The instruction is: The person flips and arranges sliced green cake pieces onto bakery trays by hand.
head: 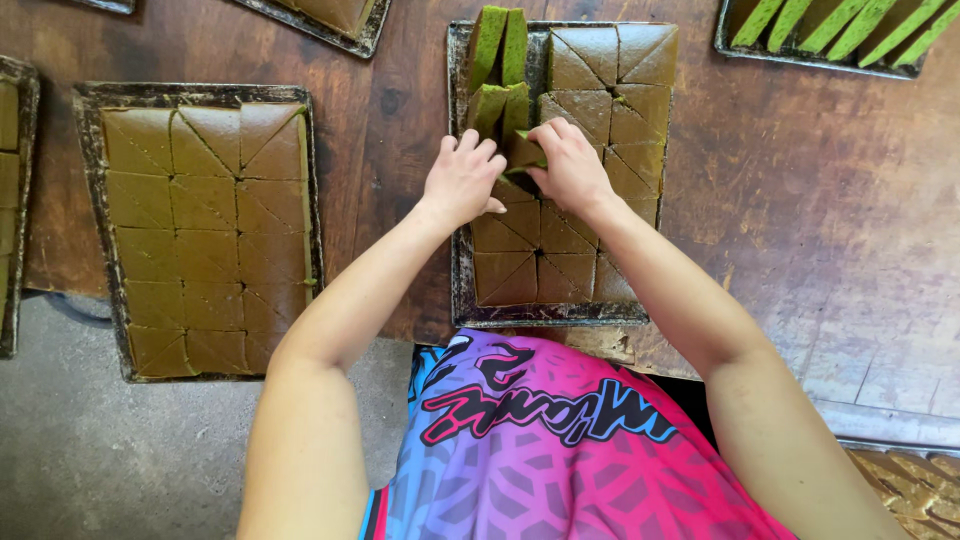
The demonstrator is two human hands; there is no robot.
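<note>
Both hands meet over one green cake wedge (524,152). The right hand (572,165) pinches it with curled fingers, and the left hand (462,180) presses against its near edge, fingers bent, not fully clenched. The wedge lies in the left column of the middle tray (458,270), a dark square tin of brown cake cut into triangles. Just beyond the hands, four wedges (500,70) stand turned on edge, green sides up. Left of the middle tray, well apart, one full tray (95,200) holds uncut-looking squares and triangles. Beyond the middle tray to the right, another tray (722,40) holds six green strips.
</note>
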